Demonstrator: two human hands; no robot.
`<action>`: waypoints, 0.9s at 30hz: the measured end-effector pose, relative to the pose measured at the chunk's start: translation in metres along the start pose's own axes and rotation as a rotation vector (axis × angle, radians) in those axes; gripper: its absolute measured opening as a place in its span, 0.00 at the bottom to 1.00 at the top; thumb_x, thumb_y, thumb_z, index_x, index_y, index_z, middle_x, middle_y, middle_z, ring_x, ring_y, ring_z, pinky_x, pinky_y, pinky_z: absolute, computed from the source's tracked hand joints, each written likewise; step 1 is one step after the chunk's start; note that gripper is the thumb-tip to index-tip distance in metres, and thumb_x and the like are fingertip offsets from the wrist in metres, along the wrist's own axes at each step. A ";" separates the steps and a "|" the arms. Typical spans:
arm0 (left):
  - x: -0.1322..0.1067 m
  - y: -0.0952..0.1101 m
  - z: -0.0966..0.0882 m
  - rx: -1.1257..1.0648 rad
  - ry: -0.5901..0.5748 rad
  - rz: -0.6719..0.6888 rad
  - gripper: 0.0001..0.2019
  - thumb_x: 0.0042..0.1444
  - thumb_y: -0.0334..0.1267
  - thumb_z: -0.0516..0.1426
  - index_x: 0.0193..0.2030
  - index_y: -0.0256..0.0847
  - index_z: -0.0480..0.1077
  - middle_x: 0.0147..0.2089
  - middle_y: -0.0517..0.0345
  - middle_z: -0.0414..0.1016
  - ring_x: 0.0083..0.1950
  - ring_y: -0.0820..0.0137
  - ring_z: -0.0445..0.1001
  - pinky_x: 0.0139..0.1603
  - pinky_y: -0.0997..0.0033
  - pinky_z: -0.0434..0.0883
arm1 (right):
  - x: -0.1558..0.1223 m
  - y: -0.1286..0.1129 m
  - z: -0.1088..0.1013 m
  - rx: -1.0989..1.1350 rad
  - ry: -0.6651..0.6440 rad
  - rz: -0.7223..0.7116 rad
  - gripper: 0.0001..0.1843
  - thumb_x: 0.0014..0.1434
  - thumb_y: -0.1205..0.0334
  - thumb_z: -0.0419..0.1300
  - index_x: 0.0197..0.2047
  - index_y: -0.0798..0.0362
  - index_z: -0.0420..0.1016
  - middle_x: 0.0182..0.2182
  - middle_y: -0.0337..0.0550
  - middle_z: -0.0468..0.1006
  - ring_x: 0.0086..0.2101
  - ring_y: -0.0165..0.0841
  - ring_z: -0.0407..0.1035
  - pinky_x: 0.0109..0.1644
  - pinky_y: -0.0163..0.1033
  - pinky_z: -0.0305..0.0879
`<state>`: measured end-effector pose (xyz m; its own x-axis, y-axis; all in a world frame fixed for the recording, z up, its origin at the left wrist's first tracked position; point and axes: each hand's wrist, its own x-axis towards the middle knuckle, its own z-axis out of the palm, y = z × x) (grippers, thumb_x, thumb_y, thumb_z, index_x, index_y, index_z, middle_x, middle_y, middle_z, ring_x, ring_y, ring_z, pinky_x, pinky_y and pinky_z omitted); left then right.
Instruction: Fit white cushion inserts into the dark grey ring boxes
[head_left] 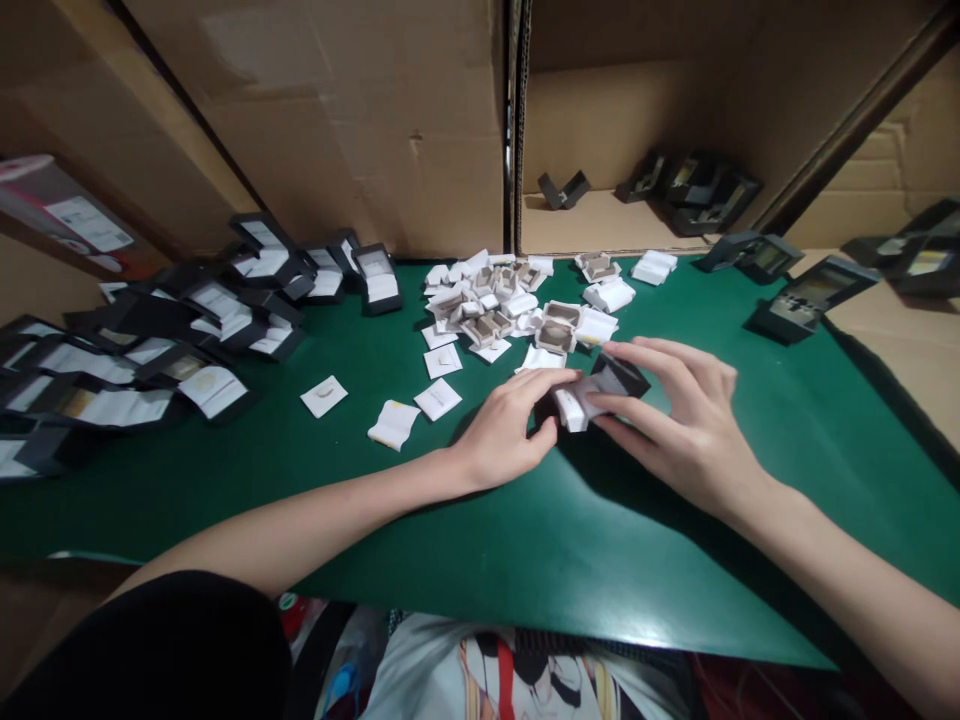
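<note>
The left hand (512, 432) is curled, with its fingertips on top of a white insert (573, 408) and its thumb tucked below, pinching the insert at its near end. The right hand (686, 432) meets it from the other side. Its fingers lie loosely spread over a small black box (622, 376) and its thumb presses in beneath, so it grips the box. Insert and box touch each other and are held just above the green worktop (465, 560), about midway between its near and far edges and a little right of centre.

Just beyond the hands, towards the middle of the far edge, is a heap of white inserts (501, 300), some showing beige hollows. Four loose white pieces (324, 396) lie singly to the left of the left hand. Along the left edge and up to the far left corner, open black boxes (202, 335) are crowded together, with white cards inside their lids. More dark boxes (801, 302) stand at the far right corner. Cardboard walls (337, 120) rise behind the far edge. A cardboard ledge (600, 225) beyond it carries another cluster of black boxes (694, 185).
</note>
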<state>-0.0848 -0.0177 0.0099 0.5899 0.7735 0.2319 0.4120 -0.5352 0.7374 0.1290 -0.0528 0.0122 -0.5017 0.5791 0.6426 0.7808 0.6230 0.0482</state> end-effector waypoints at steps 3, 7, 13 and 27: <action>0.000 0.004 -0.001 -0.042 0.007 0.002 0.21 0.54 0.37 0.53 0.56 0.39 0.63 0.59 0.54 0.67 0.58 0.73 0.69 0.63 0.71 0.68 | 0.004 0.003 0.002 0.126 0.027 0.010 0.09 0.59 0.69 0.61 0.44 0.52 0.69 0.53 0.53 0.70 0.53 0.44 0.63 0.51 0.51 0.66; 0.000 0.006 -0.001 -0.074 0.008 -0.026 0.20 0.54 0.47 0.57 0.50 0.38 0.65 0.58 0.54 0.67 0.58 0.73 0.69 0.58 0.73 0.69 | 0.006 0.002 0.000 0.141 0.051 0.018 0.08 0.57 0.70 0.63 0.40 0.54 0.68 0.50 0.55 0.72 0.50 0.44 0.65 0.50 0.51 0.68; 0.000 0.002 0.001 0.012 0.029 0.012 0.14 0.56 0.43 0.55 0.45 0.37 0.67 0.53 0.54 0.70 0.55 0.74 0.70 0.55 0.75 0.68 | 0.006 0.006 -0.005 0.196 -0.020 -0.073 0.07 0.56 0.71 0.63 0.39 0.56 0.71 0.53 0.56 0.69 0.54 0.47 0.62 0.53 0.53 0.68; -0.001 0.004 0.005 -0.012 0.106 0.089 0.09 0.54 0.38 0.56 0.40 0.36 0.69 0.49 0.57 0.73 0.53 0.78 0.72 0.54 0.80 0.68 | 0.005 0.006 -0.013 0.141 -0.034 -0.097 0.07 0.55 0.72 0.64 0.36 0.58 0.71 0.52 0.57 0.70 0.49 0.46 0.64 0.48 0.50 0.70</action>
<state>-0.0807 -0.0224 0.0094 0.5463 0.7553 0.3620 0.3528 -0.5996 0.7184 0.1363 -0.0534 0.0257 -0.5865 0.5283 0.6139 0.6690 0.7433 -0.0005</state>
